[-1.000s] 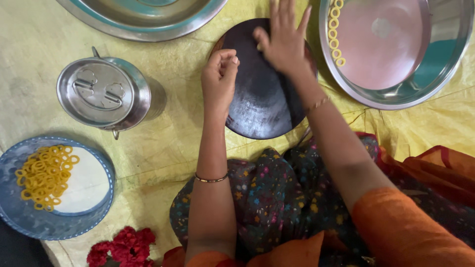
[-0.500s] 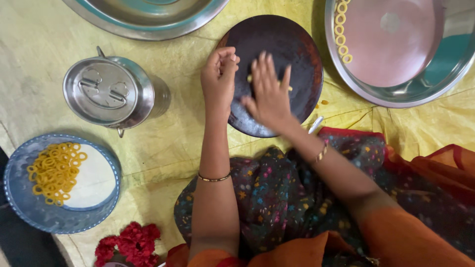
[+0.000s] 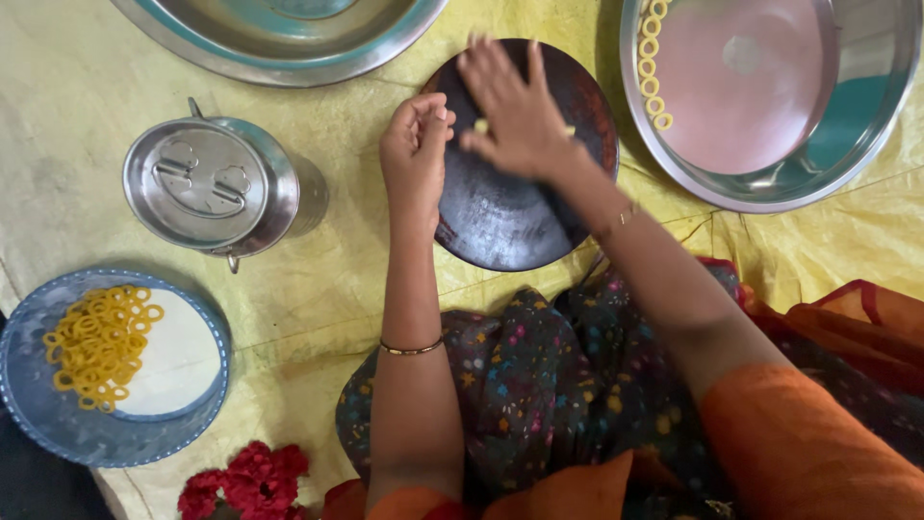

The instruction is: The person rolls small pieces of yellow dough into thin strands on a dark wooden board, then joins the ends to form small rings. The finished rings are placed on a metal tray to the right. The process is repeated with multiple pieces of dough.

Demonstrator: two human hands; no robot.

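A: What takes up the most room?

B: A yellow sheet spread on the floor, with everything set on it. At the top edge is part of a large steel basin, and at upper right a second steel tray holding a pinkish inner plate, with a short column of yellow rings along its left side

A: And in the middle?

B: A round dark board, lying flat between the two steel vessels, just in front of the person's lap in the flowered dark cloth

A: What are the hands doing?

B: The right hand lies palm down on the board, fingers spread and flat, pressing a small pale yellow bit of dough that peeks out at its edge. The left hand sits at the board's left rim, fingers curled together with the tips pinched; I cannot tell whether anything is between them

A: Anything off to the left?

B: A lidded steel pot, well apart from the board, and nearer the lower corner a blue plate with a heap of finished yellow rings on a white liner. Red flowers lie at the bottom edge
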